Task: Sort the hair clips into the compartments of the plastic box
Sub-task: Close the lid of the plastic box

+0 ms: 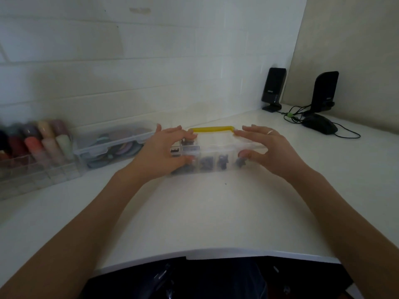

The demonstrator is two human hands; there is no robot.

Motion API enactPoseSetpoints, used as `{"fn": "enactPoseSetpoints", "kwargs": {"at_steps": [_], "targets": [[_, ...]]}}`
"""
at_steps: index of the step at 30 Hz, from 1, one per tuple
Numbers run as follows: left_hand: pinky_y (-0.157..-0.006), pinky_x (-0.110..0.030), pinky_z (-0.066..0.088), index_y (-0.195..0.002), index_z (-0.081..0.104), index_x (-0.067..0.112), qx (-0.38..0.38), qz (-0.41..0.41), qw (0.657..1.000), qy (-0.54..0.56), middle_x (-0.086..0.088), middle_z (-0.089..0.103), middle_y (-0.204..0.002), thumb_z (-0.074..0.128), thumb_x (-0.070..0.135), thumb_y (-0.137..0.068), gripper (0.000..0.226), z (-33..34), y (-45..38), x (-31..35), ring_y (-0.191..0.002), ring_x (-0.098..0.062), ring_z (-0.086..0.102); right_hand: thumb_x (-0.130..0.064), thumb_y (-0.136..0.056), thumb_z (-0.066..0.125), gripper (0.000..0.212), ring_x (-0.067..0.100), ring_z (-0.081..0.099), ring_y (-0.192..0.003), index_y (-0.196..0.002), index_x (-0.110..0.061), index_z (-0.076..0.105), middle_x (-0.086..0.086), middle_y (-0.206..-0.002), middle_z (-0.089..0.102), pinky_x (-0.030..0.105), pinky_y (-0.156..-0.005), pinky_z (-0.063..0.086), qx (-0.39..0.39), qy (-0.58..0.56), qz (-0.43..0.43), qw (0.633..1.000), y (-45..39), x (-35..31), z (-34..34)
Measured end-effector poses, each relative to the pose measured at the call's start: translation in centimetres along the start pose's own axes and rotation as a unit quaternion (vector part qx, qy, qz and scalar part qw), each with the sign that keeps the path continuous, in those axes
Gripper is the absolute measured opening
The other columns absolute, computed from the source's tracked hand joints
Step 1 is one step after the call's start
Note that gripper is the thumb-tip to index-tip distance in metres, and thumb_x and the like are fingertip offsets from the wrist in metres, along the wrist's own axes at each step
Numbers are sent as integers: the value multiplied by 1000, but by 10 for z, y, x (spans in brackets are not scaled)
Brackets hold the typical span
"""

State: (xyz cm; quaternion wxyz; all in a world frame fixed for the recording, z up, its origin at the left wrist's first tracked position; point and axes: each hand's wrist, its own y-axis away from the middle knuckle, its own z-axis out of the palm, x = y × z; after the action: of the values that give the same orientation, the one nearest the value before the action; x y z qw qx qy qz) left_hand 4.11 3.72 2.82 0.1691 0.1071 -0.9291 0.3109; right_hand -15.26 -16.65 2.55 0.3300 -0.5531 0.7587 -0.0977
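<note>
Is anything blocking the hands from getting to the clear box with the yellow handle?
No. The left hand and right hand are already at the plastic box, one at each end. Nothing lies between them and it.

The plastic box (216, 157) was clear and glossy, its handle (212, 129) opaque yellow plastic. The worktop (194, 212) looked smooth, white, faintly sheened. Both speakers (273, 87) showed glossy black plastic; the mouse (320, 126) looked matt black.
</note>
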Motion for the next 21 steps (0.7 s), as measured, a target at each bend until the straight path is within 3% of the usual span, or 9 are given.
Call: {"fn": "enactPoseSetpoints", "kwargs": {"at_steps": [6,10,13,17,21], "targets": [[-117,-40,8,-120,61,21,-1,-18,999,-32,6,56,-134,59,54,-67,62,3,-3,5,-136,-14,38,-29,-86,63,48,28,37,-132,-133,-23,52,8,-140,49,19,-103,17,6,72,-33,997,-6,1,8],[-115,-36,17,-125,59,18,-6,-18,997,-79,2,56,-136,56,44,-73,59,6,-5,11,-136,-22,41,-16,-86,61,42,40,45,-122,-128,-12,57,18,-131,55,39,-104,33,67,127,-48,988,-8,8,27],[-111,-35,28,-129,54,20,-25,-34,989,-142,1,53,-139,48,46,-76,60,7,-9,16,-136,-24,41,-17,-88,57,40,39,46,-120,-128,-12,56,16,-130,55,46,-98,40,102,144,-34,984,-11,12,38],[-92,-39,41,-131,43,13,-80,-27,956,-281,-10,53,-134,36,41,-90,51,15,-32,31,-124,-30,47,-17,-94,51,47,34,31,-134,-140,-18,41,12,-145,41,48,-111,26,34,180,3,983,-37,28,38],[-103,-42,34,-134,37,4,-96,-28,941,-323,-18,42,-144,36,29,-95,46,33,-58,24,-131,-39,39,-17,-99,42,50,26,10,-144,-146,-26,27,5,-155,24,49,-116,7,-3,183,60,981,-65,34,40]]}}
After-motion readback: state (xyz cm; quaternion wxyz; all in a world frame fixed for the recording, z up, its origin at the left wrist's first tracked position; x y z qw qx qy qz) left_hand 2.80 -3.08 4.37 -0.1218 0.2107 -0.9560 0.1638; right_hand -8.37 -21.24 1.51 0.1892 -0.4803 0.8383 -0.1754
